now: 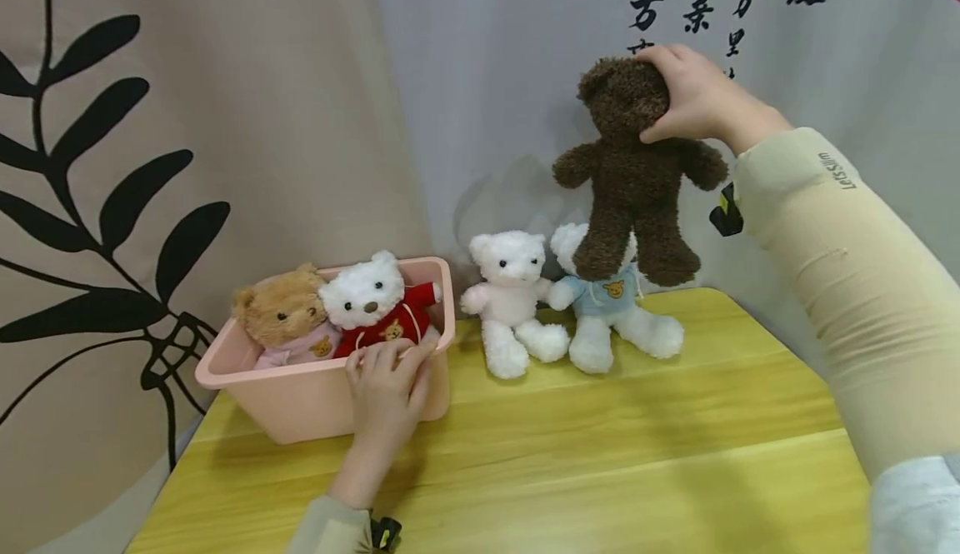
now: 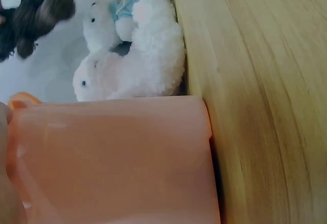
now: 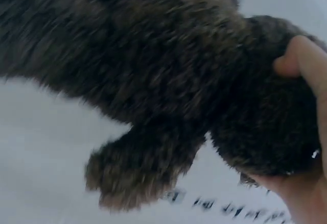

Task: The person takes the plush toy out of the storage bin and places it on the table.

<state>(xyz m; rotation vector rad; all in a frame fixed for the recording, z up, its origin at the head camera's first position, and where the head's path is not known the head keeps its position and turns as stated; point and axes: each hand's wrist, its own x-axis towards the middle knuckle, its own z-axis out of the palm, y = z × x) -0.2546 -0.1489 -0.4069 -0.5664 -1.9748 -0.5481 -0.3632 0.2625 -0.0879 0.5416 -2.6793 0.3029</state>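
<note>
My right hand [image 1: 701, 96] grips a dark brown teddy bear [image 1: 637, 179] by its head, up in the air with its back towards me; its face is hidden. In the right wrist view, thumb and fingers clasp the head of the brown bear [image 3: 168, 55] from both sides. My left hand [image 1: 386, 396] holds the front rim of a pink plastic bin [image 1: 300, 408], fingers bent over the edge. Inside sit a tan teddy bear [image 1: 281, 312] in a pink top and a white teddy bear [image 1: 363, 291] in a red hoodie.
Right of the bin, a white teddy bear [image 1: 513, 300] in pale pink sits against the wall cloth. Beside it is a white bear in a blue hoodie [image 1: 588, 296], its face partly covered by the brown bear's feet. All stand on a yellow wooden table [image 1: 600, 462].
</note>
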